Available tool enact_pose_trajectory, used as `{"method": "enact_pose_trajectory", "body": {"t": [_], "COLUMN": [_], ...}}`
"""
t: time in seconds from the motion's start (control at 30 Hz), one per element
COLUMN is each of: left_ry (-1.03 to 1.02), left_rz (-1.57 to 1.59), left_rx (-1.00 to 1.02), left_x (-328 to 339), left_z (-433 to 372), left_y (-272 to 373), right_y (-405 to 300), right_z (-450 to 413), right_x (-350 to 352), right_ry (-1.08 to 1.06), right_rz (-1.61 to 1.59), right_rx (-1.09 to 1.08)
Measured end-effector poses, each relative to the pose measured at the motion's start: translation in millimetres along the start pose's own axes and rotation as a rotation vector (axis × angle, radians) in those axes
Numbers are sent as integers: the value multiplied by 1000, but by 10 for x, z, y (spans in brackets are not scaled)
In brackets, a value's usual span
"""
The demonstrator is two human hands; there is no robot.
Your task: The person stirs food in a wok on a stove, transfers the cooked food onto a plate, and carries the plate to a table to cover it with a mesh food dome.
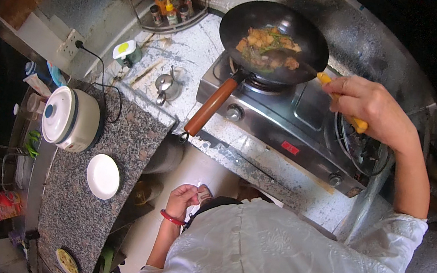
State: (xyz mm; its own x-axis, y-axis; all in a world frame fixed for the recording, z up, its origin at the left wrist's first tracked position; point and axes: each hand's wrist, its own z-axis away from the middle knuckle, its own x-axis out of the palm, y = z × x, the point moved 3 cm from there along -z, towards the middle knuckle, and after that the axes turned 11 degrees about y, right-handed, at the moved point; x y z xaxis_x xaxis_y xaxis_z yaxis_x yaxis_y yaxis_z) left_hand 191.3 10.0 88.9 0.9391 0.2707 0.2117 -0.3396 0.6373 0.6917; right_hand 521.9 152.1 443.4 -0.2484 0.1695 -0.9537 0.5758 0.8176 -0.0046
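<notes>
My right hand (362, 104) grips the yellow handle of a spatula (325, 80), whose dark blade reaches into the food (268, 45) in a black wok (305, 34). The food looks like browned pieces mixed with green bits. The wok rests on the left burner of a steel gas stove (262, 131), its wooden handle (212, 107) pointing toward me and free of any hand. My left hand (182, 200) hangs low beside my body, with a red bangle at the wrist. Its fingers are curled; whether they hold anything is unclear.
Left of the stove stand a small metal-lidded pot (167, 86) and a rack of seasoning bottles (172, 26). A white electric cooker (72, 118), plugged in by a black cord, an empty white bowl (103, 176) and a dish of food (67, 263) sit on the granite counter (72, 207).
</notes>
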Motion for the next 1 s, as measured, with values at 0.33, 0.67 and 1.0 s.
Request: {"method": "enact_pose_trajectory", "body": {"t": [0.33,0.67,1.0], "left_ry": [-31,20,42], "left_rz": [9,56,12], "left_rx": [15,28,18], "left_x": [114,45,7], "left_z": [4,102,101], "left_y": [82,30,2], "right_y": [664,1746,1603], "right_z": [102,456,871], "right_x": [338,133,690], "right_ry": [426,668,934], "right_rz": [-104,-525,-1090], "right_rx": [370,1146,988]}}
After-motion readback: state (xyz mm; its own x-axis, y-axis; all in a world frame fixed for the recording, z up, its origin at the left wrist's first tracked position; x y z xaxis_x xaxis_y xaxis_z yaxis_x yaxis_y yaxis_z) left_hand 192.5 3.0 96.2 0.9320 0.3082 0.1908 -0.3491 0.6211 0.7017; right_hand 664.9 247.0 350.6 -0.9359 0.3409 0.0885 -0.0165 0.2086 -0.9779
